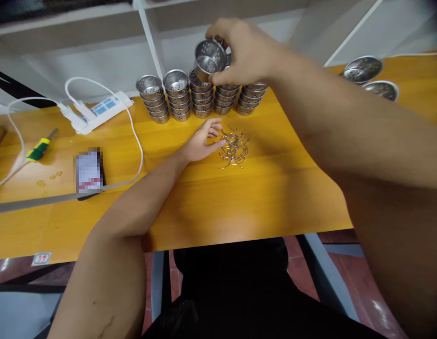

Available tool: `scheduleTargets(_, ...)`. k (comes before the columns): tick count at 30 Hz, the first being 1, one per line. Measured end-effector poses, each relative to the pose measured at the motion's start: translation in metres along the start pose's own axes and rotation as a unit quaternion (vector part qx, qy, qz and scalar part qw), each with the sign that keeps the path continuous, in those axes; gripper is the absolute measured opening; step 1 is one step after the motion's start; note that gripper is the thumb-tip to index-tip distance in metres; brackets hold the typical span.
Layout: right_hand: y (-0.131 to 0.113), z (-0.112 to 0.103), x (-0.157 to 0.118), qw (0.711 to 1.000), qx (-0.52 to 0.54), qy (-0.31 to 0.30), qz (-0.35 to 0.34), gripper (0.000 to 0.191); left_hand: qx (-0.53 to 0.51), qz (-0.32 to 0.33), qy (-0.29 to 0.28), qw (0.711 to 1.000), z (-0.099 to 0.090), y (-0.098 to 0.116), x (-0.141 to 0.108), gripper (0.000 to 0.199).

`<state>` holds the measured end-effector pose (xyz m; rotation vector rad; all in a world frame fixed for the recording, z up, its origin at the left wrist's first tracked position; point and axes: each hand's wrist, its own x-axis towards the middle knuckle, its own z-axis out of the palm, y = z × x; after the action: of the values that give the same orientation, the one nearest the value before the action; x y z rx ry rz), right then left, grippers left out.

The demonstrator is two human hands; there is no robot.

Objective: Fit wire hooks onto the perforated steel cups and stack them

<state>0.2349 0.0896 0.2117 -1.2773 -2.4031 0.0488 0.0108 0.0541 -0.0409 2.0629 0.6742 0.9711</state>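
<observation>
While we face it, the desk (211, 212): yellow-orange wood grain, running across our view beneath a pale partition.
Stacked cups (202, 100): five columns of perforated metal cups side by side along the far side of the desk.
Power strip (105, 110): white, left of the columns, with white cables (142, 150) looping from it.
Pair of cups (362, 69): perforated metal, near our far right, partly behind our forearm.
Our right hand (239, 52): gripping one perforated cup (211, 54) by its side, mouth tilted toward us, in front of the middle columns; whether it touches them we cannot tell.
Our left hand (202, 141): loosely open, fingers slightly curled, thumb at the left edge of the wires.
Phone (89, 172): dark-edged, its screen blurred, on our left.
Screwdriver (40, 148): green and yellow handle, beyond the phone, further left.
Curved wires (234, 147): thin, metal, heaped on the desk before the columns.
Sticker (41, 258): small, white, blue-bordered, red-marked, at the desk's near edge.
</observation>
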Motion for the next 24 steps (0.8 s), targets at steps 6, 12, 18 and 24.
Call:
scheduleTargets(6, -0.045, 0.007, 0.01, 0.992, -0.073, -0.069, 0.07, 0.085, 0.005, 0.002, -0.001, 1.0, 0.002, -0.001, -0.001, 0.081)
scheduleTargets(12, -0.041, -0.002, 0.016, 0.989, -0.079, -0.099, 0.073, 0.088, 0.011, -0.003, -0.009, 1.0, 0.002, -0.001, 0.0, 0.079)
scheduleTargets(18, -0.043, -0.003, 0.021, 0.984, -0.095, -0.118, 0.096, 0.098, 0.006, -0.001, -0.007, 1.0, 0.002, -0.002, 0.001, 0.079)
scheduleTargets(24, -0.013, 0.005, -0.001, 0.997, -0.035, -0.038, 0.058, 0.125, 0.007, -0.01, -0.004, 1.0, 0.0, 0.001, 0.001, 0.078)
